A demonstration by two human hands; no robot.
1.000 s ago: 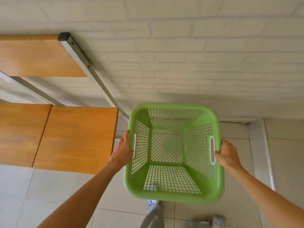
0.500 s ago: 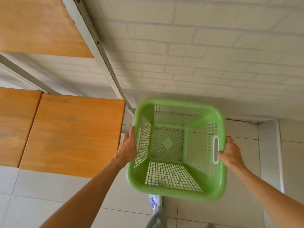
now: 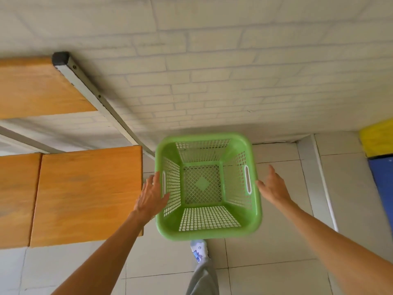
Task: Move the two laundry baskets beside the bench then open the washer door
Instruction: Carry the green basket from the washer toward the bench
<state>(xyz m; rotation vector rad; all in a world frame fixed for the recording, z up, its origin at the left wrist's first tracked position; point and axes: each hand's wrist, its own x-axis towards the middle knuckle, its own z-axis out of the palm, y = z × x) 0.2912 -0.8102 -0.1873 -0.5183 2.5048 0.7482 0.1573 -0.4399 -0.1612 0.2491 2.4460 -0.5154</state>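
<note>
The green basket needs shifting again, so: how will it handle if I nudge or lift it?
The green basket looks empty and mostly lattice, so probably light. Its flat base on smooth floor tiles should slide, not roll. Slot handles suggest an easy two-handed lift.

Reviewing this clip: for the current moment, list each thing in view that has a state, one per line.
Green basket: empty, upright on the floor tiles beside the bench, not gripped.
Left hand: open, fingers spread, at the basket's left rim.
Right hand: open, just clear of the basket's right handle slot.
Bench: wooden seat bare.
Yellow and blue thing at right edge: cut off, cannot tell.
</note>
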